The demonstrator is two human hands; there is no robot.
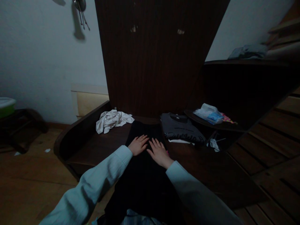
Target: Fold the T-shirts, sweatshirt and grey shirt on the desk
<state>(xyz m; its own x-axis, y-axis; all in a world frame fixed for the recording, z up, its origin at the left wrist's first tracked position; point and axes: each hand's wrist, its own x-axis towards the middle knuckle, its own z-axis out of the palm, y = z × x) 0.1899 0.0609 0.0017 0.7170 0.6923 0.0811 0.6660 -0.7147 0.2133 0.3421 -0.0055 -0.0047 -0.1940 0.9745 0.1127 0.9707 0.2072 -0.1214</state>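
Observation:
A black cloth garment (145, 184) is spread over the dark wooden bench (89, 150) and hangs over its front edge toward me; its exact kind is hard to tell in the dim light. Flat on it rests my left hand (138, 145), fingers stretched out. My right hand (160, 153) lies beside it, palm down with fingers extended, also touching the black cloth. The two hands are close together but apart. To the right of the cloth sits a folded dark grey shirt (180, 127). A crumpled white cloth (113, 120) lies to the left.
A small shelf (199, 120) on the right holds a plastic-wrapped packet (208, 113). Above it, a higher shelf (243, 63) bears folded fabric (249, 51). The bench's raised armrest (79, 123) bounds the left side. A green basin (7, 107) stands on a stool at far left.

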